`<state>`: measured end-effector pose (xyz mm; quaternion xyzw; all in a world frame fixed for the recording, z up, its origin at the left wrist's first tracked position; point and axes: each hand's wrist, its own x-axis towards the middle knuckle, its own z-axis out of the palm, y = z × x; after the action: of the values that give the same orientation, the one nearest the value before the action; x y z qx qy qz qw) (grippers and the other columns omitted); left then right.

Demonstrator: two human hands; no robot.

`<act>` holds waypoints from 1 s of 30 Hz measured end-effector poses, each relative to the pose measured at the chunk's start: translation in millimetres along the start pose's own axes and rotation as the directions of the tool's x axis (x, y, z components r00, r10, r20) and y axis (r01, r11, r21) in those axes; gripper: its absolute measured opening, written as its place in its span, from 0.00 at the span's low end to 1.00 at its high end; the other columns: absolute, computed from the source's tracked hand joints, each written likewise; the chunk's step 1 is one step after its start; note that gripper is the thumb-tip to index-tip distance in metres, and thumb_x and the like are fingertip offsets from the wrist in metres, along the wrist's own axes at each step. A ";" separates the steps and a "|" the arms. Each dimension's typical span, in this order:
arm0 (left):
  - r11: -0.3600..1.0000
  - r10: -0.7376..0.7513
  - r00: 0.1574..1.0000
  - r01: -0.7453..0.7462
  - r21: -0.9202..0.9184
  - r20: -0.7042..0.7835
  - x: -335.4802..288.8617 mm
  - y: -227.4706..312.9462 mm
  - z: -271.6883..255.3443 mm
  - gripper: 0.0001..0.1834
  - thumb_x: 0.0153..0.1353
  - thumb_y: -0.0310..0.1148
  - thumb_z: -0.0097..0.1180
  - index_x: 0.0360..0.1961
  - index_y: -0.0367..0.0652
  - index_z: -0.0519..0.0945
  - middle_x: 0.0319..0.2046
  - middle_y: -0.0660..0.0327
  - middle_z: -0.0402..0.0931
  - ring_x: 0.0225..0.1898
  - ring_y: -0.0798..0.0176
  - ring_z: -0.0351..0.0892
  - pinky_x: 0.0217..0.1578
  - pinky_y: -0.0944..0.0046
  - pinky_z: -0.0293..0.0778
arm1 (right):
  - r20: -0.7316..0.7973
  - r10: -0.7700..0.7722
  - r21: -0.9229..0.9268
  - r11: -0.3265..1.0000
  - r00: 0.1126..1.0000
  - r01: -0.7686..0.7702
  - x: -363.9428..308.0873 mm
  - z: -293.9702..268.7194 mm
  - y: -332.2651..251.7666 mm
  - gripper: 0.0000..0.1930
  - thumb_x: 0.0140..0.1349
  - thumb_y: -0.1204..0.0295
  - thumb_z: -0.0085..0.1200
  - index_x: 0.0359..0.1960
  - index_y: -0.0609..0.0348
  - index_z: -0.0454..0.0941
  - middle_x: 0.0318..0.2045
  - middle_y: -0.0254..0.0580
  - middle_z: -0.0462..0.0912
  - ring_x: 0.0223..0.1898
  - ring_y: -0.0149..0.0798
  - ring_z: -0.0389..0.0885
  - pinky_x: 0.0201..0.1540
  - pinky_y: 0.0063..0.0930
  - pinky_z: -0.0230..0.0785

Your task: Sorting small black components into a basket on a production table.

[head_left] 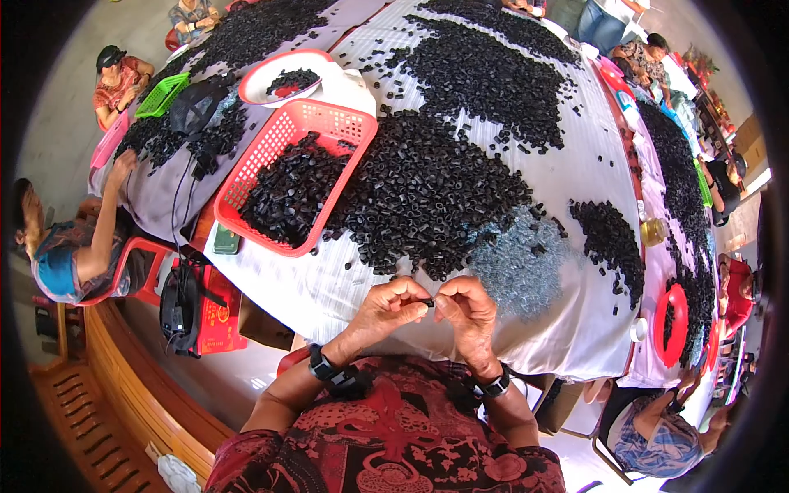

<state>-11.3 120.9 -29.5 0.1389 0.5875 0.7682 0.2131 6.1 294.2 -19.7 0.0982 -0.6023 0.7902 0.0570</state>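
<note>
Both my hands meet over the near edge of the white-covered table (pixel 304 287). Between thumb and forefinger my left hand (pixel 385 311) pinches a small black plastic piece (pixel 428 302). My right hand (pixel 466 316) is closed in a pinch at the other end of that piece; anything smaller in its fingertips is hidden. Just beyond lies a large heap of small black plastic pieces (pixel 427 189). A pile of small clear bluish pieces (pixel 522 263) sits beyond and right of my right hand. To the left, a red plastic basket (pixel 349 123) holds more black pieces.
A red-rimmed white basin (pixel 261 80) and a green basket (pixel 162 96) stand at the far left. More black pieces (pixel 608 246) lie to the right. Other people sit around the tables, one (pixel 82 246) at left. A wooden bench (pixel 140 386) stands at lower left.
</note>
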 end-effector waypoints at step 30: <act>0.980 0.116 0.989 -0.100 0.170 -0.087 -19.3 0.6 2.7 0.07 0.59 0.26 0.58 0.38 0.38 0.78 0.32 0.64 0.75 0.35 0.74 0.72 0.37 0.70 0.69 | 0.178 0.099 -0.264 0.963 0.979 -0.049 -7.3 4.0 -14.6 0.07 0.58 0.84 0.54 0.37 0.64 0.76 0.30 0.36 0.76 0.25 0.27 0.77 0.28 0.17 0.71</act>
<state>6.6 113.6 -27.5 0.1505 0.6504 0.7331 0.1304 16.6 294.5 -6.6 0.1421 -0.7058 0.6937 -0.0180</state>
